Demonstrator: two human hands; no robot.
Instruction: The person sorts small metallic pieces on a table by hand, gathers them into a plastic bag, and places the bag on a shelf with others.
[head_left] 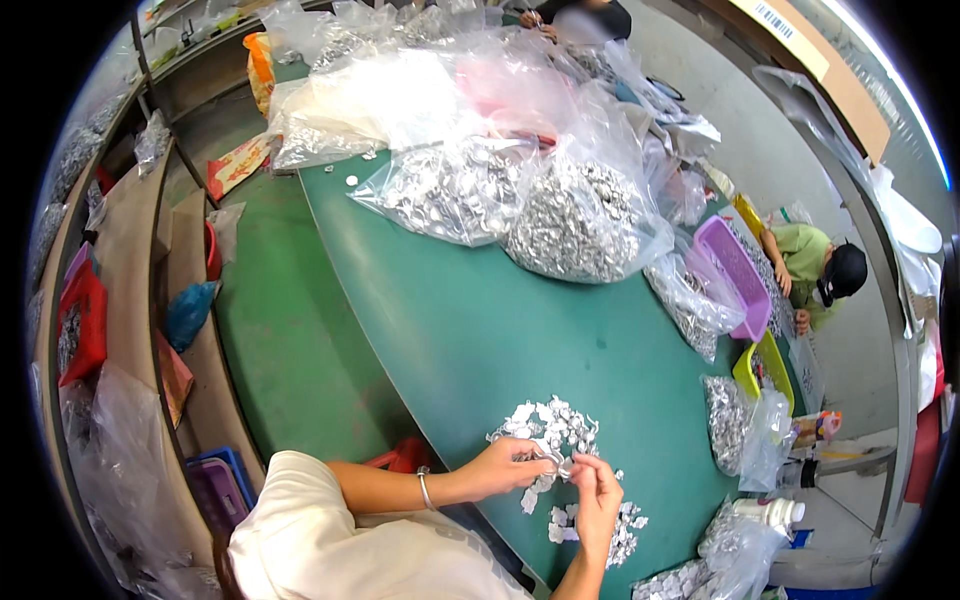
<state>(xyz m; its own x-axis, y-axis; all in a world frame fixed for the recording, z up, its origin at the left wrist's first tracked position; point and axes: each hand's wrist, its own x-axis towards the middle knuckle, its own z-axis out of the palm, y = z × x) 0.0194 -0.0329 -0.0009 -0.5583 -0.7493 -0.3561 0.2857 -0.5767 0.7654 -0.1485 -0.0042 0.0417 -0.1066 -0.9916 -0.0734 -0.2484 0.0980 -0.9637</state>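
Observation:
Over the near part of the green table (pixel 430 300), my left hand (pixel 507 468) pinches a small silvery metal piece (pixel 562 466) between thumb and fingers. From the right, my right hand (pixel 597 490) closes its fingertips on the same piece or one right beside it; the exact shape is too small to make out. Just beyond my hands lies a loose pile of small flat silver pieces (pixel 556 420). A second little heap of silver pieces (pixel 626 535) spreads beside my right wrist, partly hidden by it.
Large clear bags of silver parts (pixel 585 215) cover the far table. Along the right edge stand a purple basket (pixel 733 275), a yellow-green basket (pixel 766 370), more bags (pixel 730 425) and a white bottle (pixel 770 513). Two co-workers sit beyond. Shelves with a red bin (pixel 85 320) line the left.

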